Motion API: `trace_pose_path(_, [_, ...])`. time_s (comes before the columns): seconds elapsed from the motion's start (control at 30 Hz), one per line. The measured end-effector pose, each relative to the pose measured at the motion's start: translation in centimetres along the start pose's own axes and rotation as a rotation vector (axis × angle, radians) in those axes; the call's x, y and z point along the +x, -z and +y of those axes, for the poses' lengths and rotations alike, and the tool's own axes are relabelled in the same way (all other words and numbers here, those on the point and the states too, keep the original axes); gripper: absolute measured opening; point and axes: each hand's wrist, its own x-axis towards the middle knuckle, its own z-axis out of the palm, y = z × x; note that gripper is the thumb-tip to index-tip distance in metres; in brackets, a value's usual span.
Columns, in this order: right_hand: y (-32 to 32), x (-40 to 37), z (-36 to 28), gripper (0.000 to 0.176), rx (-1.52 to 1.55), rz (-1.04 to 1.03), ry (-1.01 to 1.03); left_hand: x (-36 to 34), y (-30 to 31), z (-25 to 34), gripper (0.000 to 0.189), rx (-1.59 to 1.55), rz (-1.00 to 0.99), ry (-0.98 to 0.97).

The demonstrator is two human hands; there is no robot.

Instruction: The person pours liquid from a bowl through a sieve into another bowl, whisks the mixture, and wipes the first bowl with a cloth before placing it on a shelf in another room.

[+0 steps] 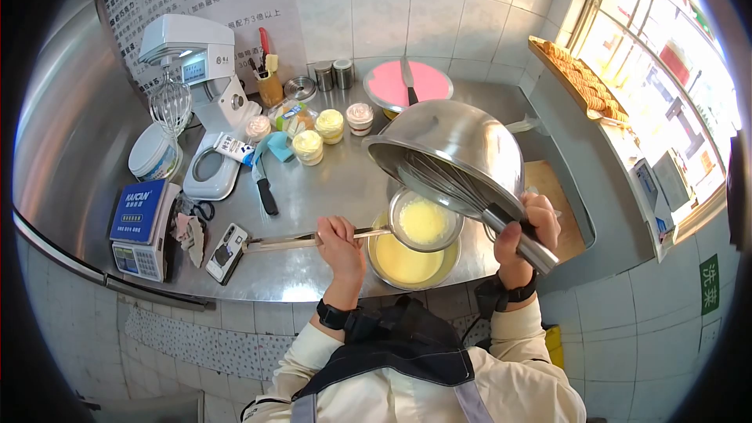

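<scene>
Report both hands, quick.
Left hand: closed around the strainer handle.
Right hand: closed on the whisk, apparently gripping the tilted bowl too.

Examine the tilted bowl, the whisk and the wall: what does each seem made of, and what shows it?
Tilted bowl: polished metal, probably stainless steel; silvery, with bright reflections.
Whisk: seemingly metal too, with thin wires and a shiny handle.
Wall: glossy tile, likely glazed ceramic; pale squares with joint lines and reflected light.

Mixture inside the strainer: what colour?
The mixture is pale yellow, seen in the head view.
</scene>
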Motion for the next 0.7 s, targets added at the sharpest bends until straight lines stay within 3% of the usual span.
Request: trace_pose_path(0.7, [-0.26,-0.08,0.54,0.026,0.021,0.013,-0.003,-0.06,-0.24,-0.08,0.040,0.001,-0.003,-0.003])
